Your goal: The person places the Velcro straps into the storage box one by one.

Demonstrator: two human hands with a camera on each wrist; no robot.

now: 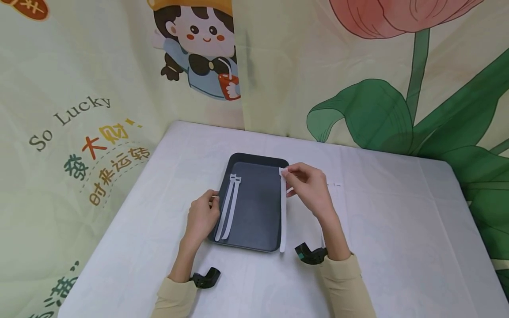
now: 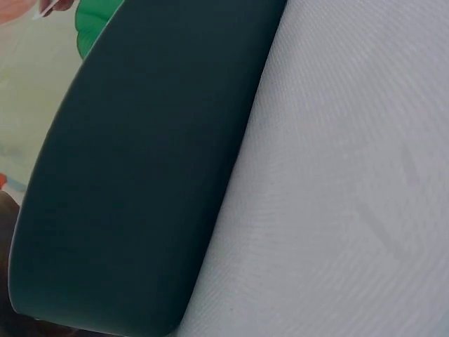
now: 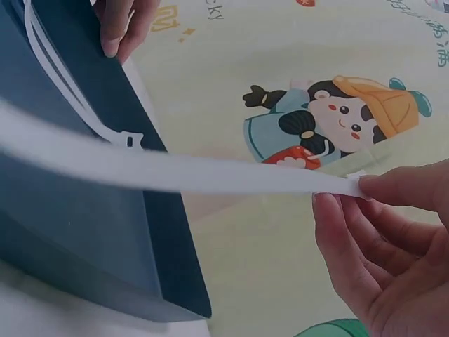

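Observation:
A dark blue-grey tray (image 1: 258, 198) lies on the table. Two white cable ties (image 1: 232, 207) with slotted heads lie lengthwise along its left side. My left hand (image 1: 202, 216) grips the tray's left rim; in the right wrist view its fingers (image 3: 112, 35) are at the tray wall. Between thumb and fingers, my right hand (image 1: 312, 187) pinches the head end of a third white cable tie (image 1: 283, 212), which hangs over the tray's right rim. The right wrist view shows this tie (image 3: 210, 174) stretching across above the tray. The tray's outer wall (image 2: 147, 154) fills much of the left wrist view.
A white cloth covers the table (image 1: 397, 229). Small dark marks (image 1: 336, 184) show on the cloth behind my right hand, too faint to make out. A printed curtain (image 1: 274, 79) hangs at the table's back and sides. Each wrist carries a black camera (image 1: 207, 278).

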